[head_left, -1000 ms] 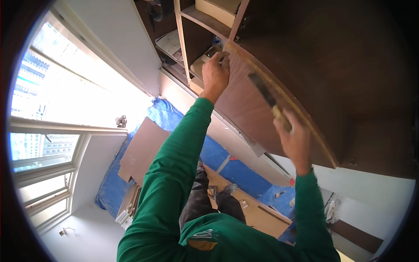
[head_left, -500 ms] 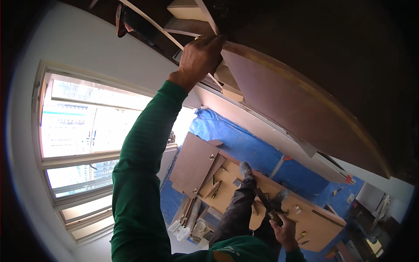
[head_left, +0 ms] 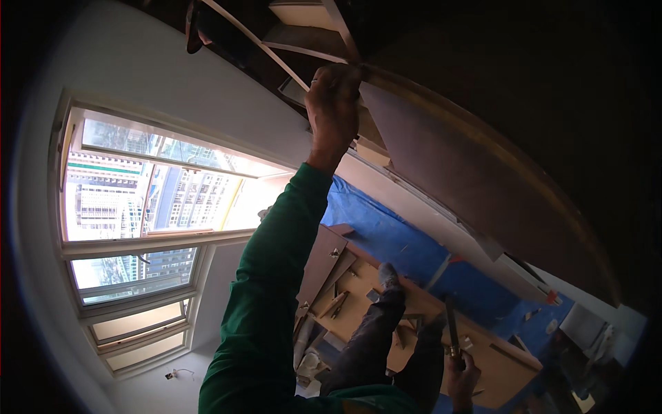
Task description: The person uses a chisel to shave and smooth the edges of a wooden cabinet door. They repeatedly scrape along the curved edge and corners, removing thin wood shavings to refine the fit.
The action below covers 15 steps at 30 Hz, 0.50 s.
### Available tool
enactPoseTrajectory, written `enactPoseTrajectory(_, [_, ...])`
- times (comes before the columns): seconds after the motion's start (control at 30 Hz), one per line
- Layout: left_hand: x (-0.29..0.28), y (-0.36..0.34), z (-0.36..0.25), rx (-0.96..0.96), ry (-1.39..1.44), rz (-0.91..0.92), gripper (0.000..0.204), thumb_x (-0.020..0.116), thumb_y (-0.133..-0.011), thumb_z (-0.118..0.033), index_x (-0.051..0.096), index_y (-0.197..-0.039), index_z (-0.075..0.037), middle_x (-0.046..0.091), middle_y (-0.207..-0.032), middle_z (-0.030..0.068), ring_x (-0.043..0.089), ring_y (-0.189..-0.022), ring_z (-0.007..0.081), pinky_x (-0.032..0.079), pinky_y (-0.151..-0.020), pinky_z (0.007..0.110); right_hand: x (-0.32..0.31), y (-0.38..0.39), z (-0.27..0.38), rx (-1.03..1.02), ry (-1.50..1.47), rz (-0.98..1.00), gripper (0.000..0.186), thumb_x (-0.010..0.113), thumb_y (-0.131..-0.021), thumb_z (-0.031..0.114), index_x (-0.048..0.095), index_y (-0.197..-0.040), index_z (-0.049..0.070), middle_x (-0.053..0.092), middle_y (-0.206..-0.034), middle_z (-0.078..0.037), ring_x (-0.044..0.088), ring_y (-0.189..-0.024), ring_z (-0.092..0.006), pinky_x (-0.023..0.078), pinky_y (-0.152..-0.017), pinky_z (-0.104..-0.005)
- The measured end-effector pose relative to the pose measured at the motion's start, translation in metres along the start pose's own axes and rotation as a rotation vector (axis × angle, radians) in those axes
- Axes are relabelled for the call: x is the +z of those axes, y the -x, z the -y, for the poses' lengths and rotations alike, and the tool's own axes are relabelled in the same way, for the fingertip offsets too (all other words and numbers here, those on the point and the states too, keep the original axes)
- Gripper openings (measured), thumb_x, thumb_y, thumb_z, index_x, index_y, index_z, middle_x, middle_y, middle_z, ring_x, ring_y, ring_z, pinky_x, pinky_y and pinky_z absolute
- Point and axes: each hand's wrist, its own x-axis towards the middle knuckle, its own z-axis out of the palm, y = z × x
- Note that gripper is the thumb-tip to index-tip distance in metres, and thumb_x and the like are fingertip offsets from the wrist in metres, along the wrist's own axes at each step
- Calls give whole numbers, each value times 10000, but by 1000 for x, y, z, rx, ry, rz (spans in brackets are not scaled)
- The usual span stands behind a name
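Overhead, my left hand (head_left: pixel 333 110) is raised to the upper corner of a brown cabinet door (head_left: pixel 455 165), its fingers bent closed around the edge; the fingertips are partly hidden in shadow. Beside the hand, the cabinet's interior shows light dividers and a shelf (head_left: pixel 307 40). Low on the right, my right hand (head_left: pixel 462 379) is wrapped around the handle of a long, dark, flat-bladed tool (head_left: pixel 452 324), with its blade pointing up and away from me. Whether it is a chisel or a file I cannot tell.
I stand on a tan wooden board (head_left: pixel 496 352) strewn with hand tools and scraps. Brown panels (head_left: pixel 321 259) with hinges lie at its left. Blue sheeting (head_left: pixel 386 224) covers the floor. A window (head_left: pixel 138 186) opens on the left wall; offcuts (head_left: pixel 310 362) lie near my feet.
My view has shifted, and my left arm now appears farther right, its hand still at the door corner. The tool in my right hand has swung more upright and lower right.
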Motion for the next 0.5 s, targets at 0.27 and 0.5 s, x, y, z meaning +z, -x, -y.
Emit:
enactPoseTrajectory(0.27, [-37,-36,-14,12,-288,381,252,770,-1082,-149,828,-1294,-24,834,-1191,82,777,-1019,163,611,-879,334,14,3,2,31,-1,62,407,853,-1009,268,786,-1281,-26,809,-928,-104,750,-850,-183,596,-798,-391])
enactPoseTrajectory(0.5, [-51,-87,-3,-15,-568,736,247,730,-1079,-164,811,-1299,-87,852,-1150,85,823,-975,293,662,-856,420,18,3,7,66,-20,76,430,867,-977,251,785,-1300,-20,808,-947,-121,758,-874,-195,599,-820,-400])
